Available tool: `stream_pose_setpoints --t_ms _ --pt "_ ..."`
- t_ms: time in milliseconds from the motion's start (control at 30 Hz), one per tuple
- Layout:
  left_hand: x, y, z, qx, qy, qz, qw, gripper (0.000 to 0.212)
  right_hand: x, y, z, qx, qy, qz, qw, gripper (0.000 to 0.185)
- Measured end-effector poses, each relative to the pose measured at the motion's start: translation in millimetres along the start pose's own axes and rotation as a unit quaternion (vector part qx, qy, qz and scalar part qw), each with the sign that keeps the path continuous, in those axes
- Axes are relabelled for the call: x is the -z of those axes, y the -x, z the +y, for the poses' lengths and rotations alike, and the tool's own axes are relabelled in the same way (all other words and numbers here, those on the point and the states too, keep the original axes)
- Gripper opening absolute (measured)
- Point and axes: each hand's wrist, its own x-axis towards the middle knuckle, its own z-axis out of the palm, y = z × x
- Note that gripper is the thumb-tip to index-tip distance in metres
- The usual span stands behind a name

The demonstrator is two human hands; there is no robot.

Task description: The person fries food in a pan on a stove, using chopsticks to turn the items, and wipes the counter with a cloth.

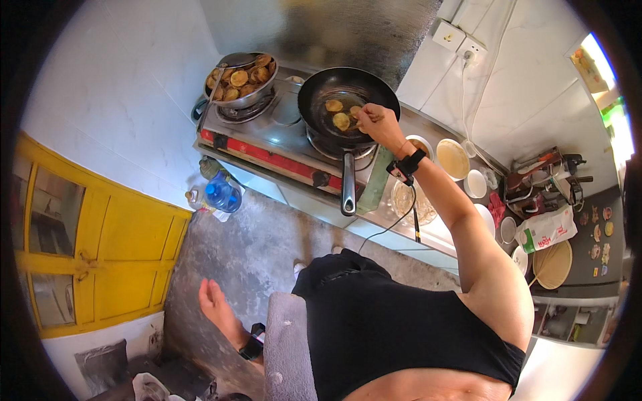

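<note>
My right hand (378, 124) is over the black frying pan (321, 92), its fingers curled close together and spotted with something brownish. At their tips is a yellow slice of food (355, 111), partly covered by the hand; I cannot tell whether it is held or lies in the pan. Two more yellow slices, one of them a round slice (341, 121), lie in shiny oil on the pan's bottom. The pan sits on the right burner of a gas stove (286, 131), handle towards me. My left hand (220, 308) hangs low over the floor, fingers extended and holding nothing.
A metal bowl (246, 104) piled with browned slices stands on the left burner, a skimmer resting across it. Bowls, including a bowl of pale batter (452, 158), line the right counter. A blue-capped bottle (223, 194) stands on the floor. A cable runs from my right wristband (406, 168).
</note>
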Motion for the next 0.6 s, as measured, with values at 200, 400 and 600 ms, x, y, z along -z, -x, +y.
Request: stream_pose_setpoints --t_ms 200,400,600 --pt "4 -2 -12 -0.031 -0.004 0.019 0.999 0.048 -15 11 -3 0.141 0.088 0.013 0.986 0.014" --pt "2 4 2 -0.015 0.002 0.019 1.000 0.047 -18 13 8 0.174 0.141 -0.043 0.974 0.017" --pt "10 -3 -20 -0.030 -0.011 0.027 0.999 0.047 -6 4 8 0.194 0.153 -0.125 0.961 0.027"
